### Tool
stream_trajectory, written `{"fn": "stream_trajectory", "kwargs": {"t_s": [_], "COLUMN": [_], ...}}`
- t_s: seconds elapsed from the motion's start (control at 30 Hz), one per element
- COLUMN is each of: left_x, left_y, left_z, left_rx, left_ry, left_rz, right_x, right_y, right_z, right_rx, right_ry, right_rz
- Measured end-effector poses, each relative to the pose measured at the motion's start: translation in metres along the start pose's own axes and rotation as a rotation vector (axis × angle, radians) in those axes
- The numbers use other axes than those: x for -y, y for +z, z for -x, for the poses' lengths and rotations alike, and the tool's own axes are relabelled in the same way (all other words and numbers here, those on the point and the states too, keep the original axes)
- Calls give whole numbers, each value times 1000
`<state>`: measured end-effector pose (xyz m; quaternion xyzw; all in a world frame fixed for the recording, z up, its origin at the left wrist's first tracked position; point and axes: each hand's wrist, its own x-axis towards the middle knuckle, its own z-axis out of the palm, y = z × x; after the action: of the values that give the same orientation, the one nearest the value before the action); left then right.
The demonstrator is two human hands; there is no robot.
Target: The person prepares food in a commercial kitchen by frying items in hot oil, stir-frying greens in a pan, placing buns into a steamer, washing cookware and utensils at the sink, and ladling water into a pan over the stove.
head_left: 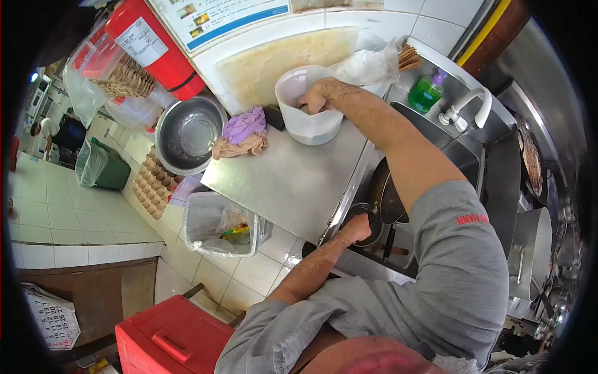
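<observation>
My right hand (pixel 316 96) reaches down into a white plastic tub (pixel 311 134) on the steel counter. Its fingers are curled inside, partly hidden, and what they hold does not show. At the sink's near left edge, my left hand (pixel 357 228) is closed on the rim of a dark round pan (pixel 375 232). Other dark pans, one a frying pan (pixel 393 202) with a black handle, lie in the steel sink (pixel 470 156). A crumpled purple cloth (pixel 244 126) and a tan cloth (pixel 242 145) rest left of the tub.
A steel basin (pixel 192 134) stands left of the counter (pixel 280 181). Below are a lined bin (pixel 218 249) and egg trays (pixel 152 181). Green soap (pixel 426 92) and a white faucet (pixel 467 112) are behind the sink. A red box (pixel 168 336) stands near me; a person (pixel 53 131) is far left.
</observation>
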<state>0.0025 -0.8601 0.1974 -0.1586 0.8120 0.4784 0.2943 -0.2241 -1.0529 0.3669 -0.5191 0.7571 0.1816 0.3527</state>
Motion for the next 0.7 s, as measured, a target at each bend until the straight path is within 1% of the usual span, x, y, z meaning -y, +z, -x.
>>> {"fn": "stream_trajectory", "kwargs": {"t_s": [0.03, 0.07, 0.1, 0.13, 0.17, 0.2, 0.27, 0.3, 0.4, 0.43, 0.47, 0.5, 0.57, 0.63, 0.67, 0.7], "left_x": [-2, 0, 5, 8, 10, 11, 17, 18, 14, 12, 23, 36, 19, -2, 23, 17], "left_y": [-3, -2, 1, 5, 8, 10, 13, 12, 11, 11, 17, 25, 13, 1, 9, 5], "left_z": [0, -3, -6, -9, -11, -13, -18, -19, -19, -18, -28, -38, -20, -1, -15, -11], "left_rx": [4, 5, -38, -81, -79, -99, -112, -100, -78, -81, -133, -175, -96, -76, -217, -155], "left_ry": [-36, -34, 48, 129, 132, 124, 112, 103, 72, 65, 162, 262, 124, 57, 353, 248], "left_rz": [18, 26, -26, -82, -82, -71, -68, -78, -79, -85, -132, -175, -96, -87, -118, -79], "right_x": [-10, -11, -11, -11, -10, -11, -13, -13, -27, -33, -39, -46, -63, -95, -109, -118], "right_y": [1, 7, 8, 9, 7, 2, -5, -9, -17, -15, -8, 7, 55, 127, 168, 209], "right_z": [-17, -17, -19, -20, -14, -7, 7, 20, 78, 102, 127, 150, 196, 214, 222, 228], "right_rx": [146, 41, 47, -3, -56, -61, -392, -394, -847, -917, -989, -1040, -1095, -1291, -1297, -1286], "right_ry": [-6, 10, 14, -19, -53, -50, -177, -172, -299, -294, -278, -258, -181, -153, -116, -90], "right_rz": [-211, -251, -247, -163, -80, -81, -196, -208, -357, -373, -394, -528, -747, -981, -1266, -1551]}}
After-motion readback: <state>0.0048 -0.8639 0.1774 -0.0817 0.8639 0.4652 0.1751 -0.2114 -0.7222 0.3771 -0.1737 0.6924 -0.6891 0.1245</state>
